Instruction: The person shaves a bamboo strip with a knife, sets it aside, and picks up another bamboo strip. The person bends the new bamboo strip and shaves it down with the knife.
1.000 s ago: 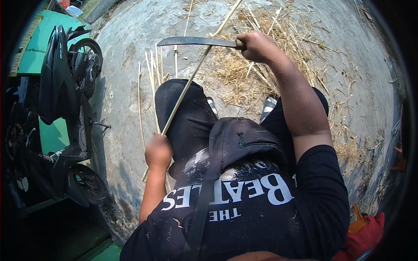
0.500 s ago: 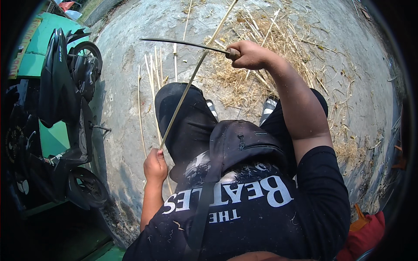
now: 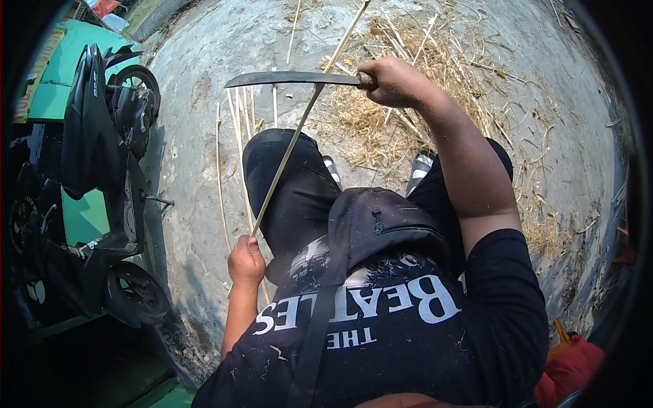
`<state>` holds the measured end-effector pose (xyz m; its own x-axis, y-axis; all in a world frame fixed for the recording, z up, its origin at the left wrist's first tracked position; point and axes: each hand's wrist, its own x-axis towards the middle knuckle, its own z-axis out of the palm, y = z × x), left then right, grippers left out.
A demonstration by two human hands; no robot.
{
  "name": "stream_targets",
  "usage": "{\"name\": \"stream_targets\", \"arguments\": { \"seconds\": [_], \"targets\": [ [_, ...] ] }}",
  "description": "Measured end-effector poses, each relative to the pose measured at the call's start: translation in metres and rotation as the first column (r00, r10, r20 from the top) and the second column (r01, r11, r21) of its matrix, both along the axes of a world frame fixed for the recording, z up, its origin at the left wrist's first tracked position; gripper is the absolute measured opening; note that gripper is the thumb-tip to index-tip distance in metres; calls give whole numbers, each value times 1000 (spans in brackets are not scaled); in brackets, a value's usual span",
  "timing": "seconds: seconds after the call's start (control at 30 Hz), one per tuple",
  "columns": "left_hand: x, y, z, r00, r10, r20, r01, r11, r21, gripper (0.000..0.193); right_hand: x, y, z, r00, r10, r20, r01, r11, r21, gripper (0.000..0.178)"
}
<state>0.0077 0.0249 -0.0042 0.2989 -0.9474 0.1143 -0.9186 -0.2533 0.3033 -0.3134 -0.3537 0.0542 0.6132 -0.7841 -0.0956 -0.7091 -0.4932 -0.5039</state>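
Observation:
My left hand (image 3: 246,261) is closed round the near end of a long thin pale stick (image 3: 289,149), which slants up and away to the right past my left knee. In my right hand (image 3: 393,81) is the wooden handle of a machete (image 3: 292,78), gripped in a fist. The dark, slightly curved blade points left and lies across the upper part of the stick, its broad side showing. Whether the edge bites into the stick I cannot tell. The far tip of the stick runs out at the top of the view.
Several cut sticks (image 3: 220,170) lie on the concrete ground (image 3: 190,122) left of my knee. A heap of straw-coloured shavings (image 3: 367,126) spreads beyond my feet and to the right. A black motorbike (image 3: 95,136) stands at the left. A dark bag (image 3: 388,228) hangs at my front.
The machete blade has turned so that its broad side now shows instead of its thin profile. My right hand has shifted slightly; the left hand still grips the stick.

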Motion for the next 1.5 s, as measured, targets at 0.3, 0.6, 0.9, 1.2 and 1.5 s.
{"name": "stream_targets", "arguments": {
  "seconds": [0.3,0.6,0.9,1.2,1.5],
  "targets": [
    [1,-2,0,982,23,190,-34,998,51,35,-6,-9,-2,984,-168,-59,175,971,165,22],
    [-1,-5,-6,970,25,242,-28,1000,9,34,1,4,3,971,-147,-189,156,987,37,21],
    [-4,-4,-4,970,34,242,-33,999,-11,38,-10,-12,-20,988,-152,-38,151,988,-25,19],
    [-2,6,-10,970,31,239,-32,999,0,37,-18,-23,-17,984,-175,-18,176,984,39,22],
    [5,7,-13,974,22,227,-17,1000,-25,32,2,6,-17,1000,-21,9,22,971,-239,5]
  ]
}}
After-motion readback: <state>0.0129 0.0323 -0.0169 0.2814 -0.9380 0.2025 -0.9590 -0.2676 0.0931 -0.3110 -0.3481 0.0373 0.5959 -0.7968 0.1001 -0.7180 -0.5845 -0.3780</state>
